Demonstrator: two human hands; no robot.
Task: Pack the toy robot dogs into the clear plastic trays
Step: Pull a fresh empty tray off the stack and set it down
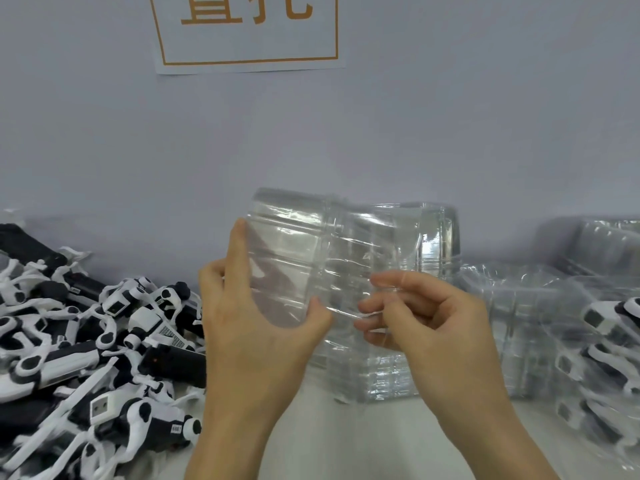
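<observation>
Your left hand (249,327) has its fingers (239,244) curled round the left edge of a clear tray (311,251), thumb pressed against its near face, so the tray is held up off the tabletop (363,441). Your right hand (433,327) pinches the same tray's lower right part, its fingertips bent in against the plastic. Whether you hold one tray or several nested together cannot be told through the glare.

Just behind and below the held tray stands a stack of empty clear trays (377,375) on the tabletop. To the right of the held tray lie more trays (519,313), and at the far right some already carry toy robot dogs (609,320). To the left of the held tray a loose heap of black-and-white toy dogs (97,341) covers the tabletop. Above the held tray, on the wall, hangs a white sign (246,32) with an orange border and orange characters.
</observation>
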